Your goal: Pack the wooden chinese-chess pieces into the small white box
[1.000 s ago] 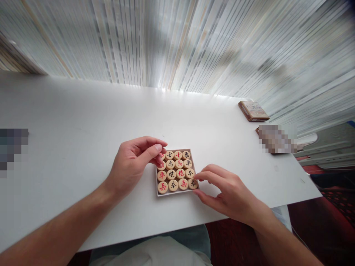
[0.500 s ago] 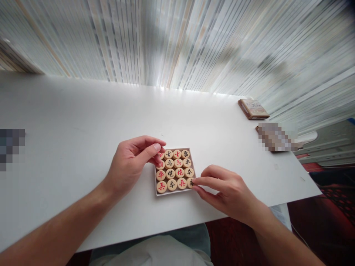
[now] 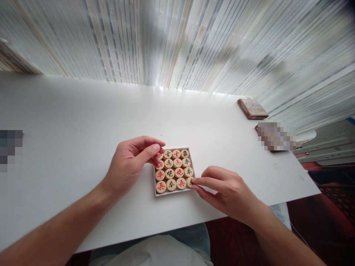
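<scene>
A shallow, light-rimmed box (image 3: 155, 189) sits on the table, filled with rows of round wooden Chinese chess pieces (image 3: 169, 173) marked in red and black characters. My left hand (image 3: 134, 157) is at the box's far left corner, its fingers loosely bent and apart, covering parts of the pieces there. Nothing shows in its grasp. At the near right corner, my right hand (image 3: 226, 186) has its index finger and thumb close together on the outer side of a black-marked chess piece (image 3: 190, 182). The fingertips partly hide that piece and the box's edge.
The box stands near the front edge of a white table (image 3: 83, 122). A flat brown box (image 3: 253, 108) lies at the back right, with a blurred-out object (image 3: 274, 136) beside it. Another blurred object (image 3: 9, 147) is at the left edge. Striped curtains (image 3: 161, 44) hang behind.
Both hands keep nearly the same pose at the box. The whole view has shifted very slightly; the pieces stay in their rows.
</scene>
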Demonstrator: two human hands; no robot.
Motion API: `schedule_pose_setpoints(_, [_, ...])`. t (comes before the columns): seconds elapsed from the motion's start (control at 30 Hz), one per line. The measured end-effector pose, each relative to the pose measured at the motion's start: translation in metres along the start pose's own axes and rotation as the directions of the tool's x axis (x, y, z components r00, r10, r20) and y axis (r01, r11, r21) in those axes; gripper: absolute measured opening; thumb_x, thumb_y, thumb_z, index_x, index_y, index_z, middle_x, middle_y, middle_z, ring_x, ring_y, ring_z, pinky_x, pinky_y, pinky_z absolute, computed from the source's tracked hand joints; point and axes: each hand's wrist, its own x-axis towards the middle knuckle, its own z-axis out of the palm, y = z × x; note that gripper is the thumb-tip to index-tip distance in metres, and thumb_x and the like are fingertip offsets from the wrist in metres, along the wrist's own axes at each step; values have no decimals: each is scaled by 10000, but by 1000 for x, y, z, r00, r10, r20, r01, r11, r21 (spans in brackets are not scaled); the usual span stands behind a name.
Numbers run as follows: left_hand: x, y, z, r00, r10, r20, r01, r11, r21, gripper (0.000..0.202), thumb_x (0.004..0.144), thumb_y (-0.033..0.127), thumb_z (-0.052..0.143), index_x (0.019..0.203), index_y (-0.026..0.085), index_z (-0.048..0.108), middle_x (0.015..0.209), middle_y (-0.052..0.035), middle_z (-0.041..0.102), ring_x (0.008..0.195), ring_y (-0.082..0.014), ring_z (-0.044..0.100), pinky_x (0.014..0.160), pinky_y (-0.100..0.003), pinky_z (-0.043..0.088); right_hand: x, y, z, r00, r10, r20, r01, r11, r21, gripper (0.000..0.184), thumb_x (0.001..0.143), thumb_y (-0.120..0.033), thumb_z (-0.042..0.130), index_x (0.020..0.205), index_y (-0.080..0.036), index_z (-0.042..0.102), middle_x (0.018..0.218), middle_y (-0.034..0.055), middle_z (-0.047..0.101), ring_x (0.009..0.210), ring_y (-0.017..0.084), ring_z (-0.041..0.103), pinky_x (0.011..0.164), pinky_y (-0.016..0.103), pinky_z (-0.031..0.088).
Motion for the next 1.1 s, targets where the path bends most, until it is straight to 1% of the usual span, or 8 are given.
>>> schedule_pose_setpoints(0.37, [2,7,-6,999,31,-38,-31,1000,0,73,909,248,810,909,203,868,835,-28,787,655,-136,687,631,-262,604,5,2,-11,997,71,-39,-67,994,90,172,1017,-182,717,1186,-188,748,841,30,723,659,145,655,558,246,529])
schedule_pose_setpoints(0.43, [6,8,-10,996,59,-70,-58,998,23,75,904,258,809,908,204,861,838,-19,783,648,-130,678,634,-262,595,7,6,-14,995,96,-30,-93,991,93,336,987,-214,769,1316,-208,703,923,47,740,726,169,679,600,261,571])
schedule_pose_setpoints(0.57, [14,9,-21,989,122,-88,-101,972,212,188,929,354,779,987,186,841,909,-44,804,778,-179,726,798,-329,619,9,17,-14,986,148,78,-156,982,103,972,853,-368,930,1670,-317,405,1460,152,662,1235,338,698,995,477,644])
schedule_pose_setpoints(0.7, [14,16,-33,988,5,153,-96,802,590,712,860,583,823,1429,175,695,1373,-160,750,1293,-362,692,1161,-551,525,17,30,-6,959,167,228,-208,962,174,1284,778,-429,980,1754,-395,146,1743,141,376,1598,396,415,1269,596,458])
schedule_pose_setpoints(0.77, [7,21,-36,950,-129,283,-129,665,736,1122,732,668,905,1652,191,476,1658,-198,535,1521,-429,511,1281,-617,401,23,35,-3,948,153,281,-209,961,181,1334,760,-422,993,1757,-402,107,1780,135,311,1652,391,323,1323,609,372])
schedule_pose_setpoints(0.83, [-3,23,-36,905,-224,363,-184,563,806,1355,664,715,931,1743,202,293,1782,-203,342,1630,-447,349,1333,-622,324,29,37,0,939,136,315,-198,965,173,1352,746,-428,1003,1758,-400,107,1791,136,292,1670,392,274,1337,620,330])
schedule_pose_setpoints(0.93, [-19,18,-31,877,-230,422,-280,469,838,1394,678,658,945,1759,166,215,1778,-225,325,1661,-445,276,1348,-617,303,34,39,1,932,114,343,-176,972,157,1346,734,-450,1009,1755,-385,136,1775,144,319,1670,392,257,1340,631,306])
schedule_pose_setpoints(1.1, [-32,1,-23,918,-117,380,-309,391,867,1196,778,471,922,1715,93,283,1737,-267,379,1644,-432,316,1353,-603,304,35,43,4,936,101,337,-166,972,169,1292,750,-454,991,1747,-392,171,1749,143,351,1645,405,301,1321,643,333])
